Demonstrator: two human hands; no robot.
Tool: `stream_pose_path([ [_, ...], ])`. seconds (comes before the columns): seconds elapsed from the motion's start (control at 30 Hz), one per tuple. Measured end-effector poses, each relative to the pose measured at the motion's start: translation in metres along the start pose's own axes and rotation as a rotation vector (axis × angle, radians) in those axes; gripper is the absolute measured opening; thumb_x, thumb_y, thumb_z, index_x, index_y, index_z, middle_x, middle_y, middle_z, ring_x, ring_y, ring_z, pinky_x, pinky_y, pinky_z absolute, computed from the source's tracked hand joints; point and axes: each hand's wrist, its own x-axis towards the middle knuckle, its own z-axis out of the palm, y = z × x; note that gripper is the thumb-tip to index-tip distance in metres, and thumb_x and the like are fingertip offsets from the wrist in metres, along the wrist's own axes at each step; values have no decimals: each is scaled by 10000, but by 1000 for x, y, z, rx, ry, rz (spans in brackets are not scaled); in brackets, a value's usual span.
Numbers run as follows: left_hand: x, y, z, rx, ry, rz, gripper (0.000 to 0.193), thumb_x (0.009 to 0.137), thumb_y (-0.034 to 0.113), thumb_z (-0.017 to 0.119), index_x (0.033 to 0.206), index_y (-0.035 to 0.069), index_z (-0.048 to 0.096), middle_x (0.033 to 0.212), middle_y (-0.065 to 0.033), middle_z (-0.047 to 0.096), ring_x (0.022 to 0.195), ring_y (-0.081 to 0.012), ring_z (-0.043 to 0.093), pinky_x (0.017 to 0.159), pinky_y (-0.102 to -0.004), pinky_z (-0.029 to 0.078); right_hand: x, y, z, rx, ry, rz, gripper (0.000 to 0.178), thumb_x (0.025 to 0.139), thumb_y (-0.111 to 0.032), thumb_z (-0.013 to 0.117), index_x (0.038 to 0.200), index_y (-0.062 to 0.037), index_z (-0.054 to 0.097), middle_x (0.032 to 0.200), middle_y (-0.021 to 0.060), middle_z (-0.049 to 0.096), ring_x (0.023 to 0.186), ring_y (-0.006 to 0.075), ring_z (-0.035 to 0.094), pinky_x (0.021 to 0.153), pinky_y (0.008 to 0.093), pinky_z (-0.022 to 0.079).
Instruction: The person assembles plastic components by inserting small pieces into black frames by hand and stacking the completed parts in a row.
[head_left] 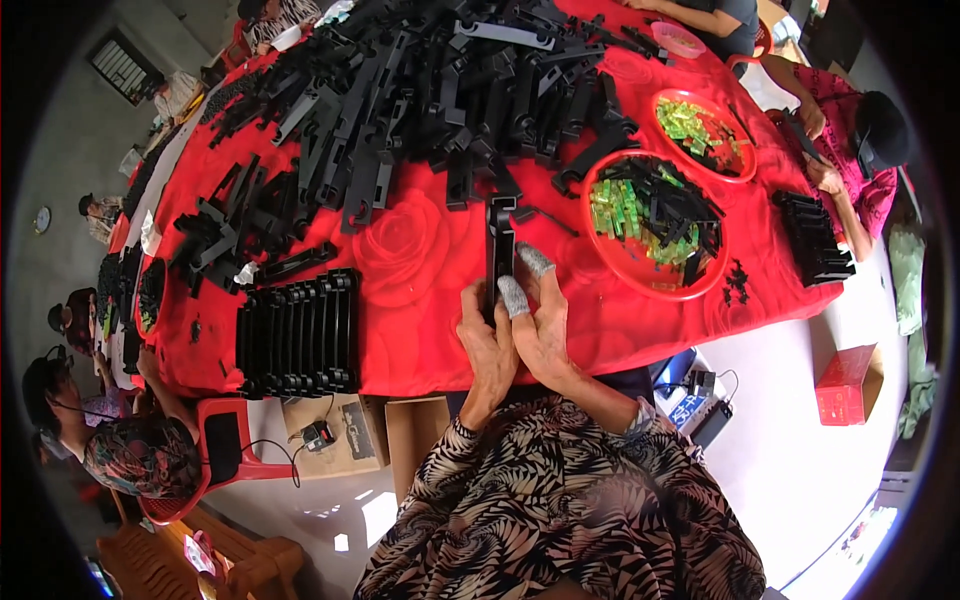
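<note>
Both my hands meet over the near edge of the red tablecloth, holding one long black plastic part [500, 235] that points away from me. My left hand [487, 345] is closed around its near end. My right hand [540, 325] presses against its right side, with grey tape or covers on two fingertips. To the left lies a neat row of similar black parts [300, 335]. At the right, a red basket [655, 290] holds yellow-green pieces [615, 210] and small black strips [670, 205].
A large heap of black parts [450, 90] covers the far middle, with a smaller pile [235, 225] at left. A second red basket [748, 172] stands farther right, near another row of black parts [812, 240]. Other people sit around the table. A red chair [250, 465] stands at lower left.
</note>
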Motion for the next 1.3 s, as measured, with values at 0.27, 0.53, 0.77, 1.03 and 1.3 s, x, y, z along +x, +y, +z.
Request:
stream_pose_path([
  [0.27, 3, 10, -35, 240, -214, -2, 173, 897, 62, 582, 1049, -15, 556, 822, -280, 634, 760, -447, 634, 646, -459, 488, 8, -16, -31, -294, -122, -57, 707, 814, -110, 732, 1398, 56, 369, 1362, 266, 434, 1255, 420, 443, 1057, 445, 372],
  [0.53, 20, 23, -83, 426, -750, 223, 214, 850, 114, 687, 1003, 47, 554, 690, -215, 579, 664, -445, 593, 543, -499, 444, 17, -62, -85, -688, -638, -421, 490, 770, -170, 767, 1188, 5, 580, 1089, 198, 658, 950, 375, 629, 816, 473, 495],
  [0.77, 2, 17, -84, 448, -1101, 167, 196, 880, 151, 657, 1050, 93, 578, 681, -193, 577, 642, -419, 580, 561, -463, 447, -11, -44, -107, -695, -1110, -125, 224, 738, -80, 590, 925, 33, 543, 643, 215, 593, 629, 422, 612, 594, 535, 468],
  [1.03, -12, 24, -90, 486, -1327, 0, 200, 920, 231, 622, 1057, 97, 568, 686, -164, 600, 664, -389, 577, 590, -491, 448, -42, -45, -115, -630, -1137, 73, 271, 744, -84, 581, 988, 20, 529, 710, 242, 601, 701, 456, 602, 641, 553, 455],
  [1.3, -32, -1, -85, 307, -1251, 2, 206, 924, 195, 603, 1076, 56, 597, 737, -224, 594, 707, -395, 608, 660, -462, 472, -54, -19, -120, -500, -1197, 259, 244, 763, -86, 628, 990, 1, 604, 844, 257, 639, 832, 439, 635, 716, 462, 506],
])
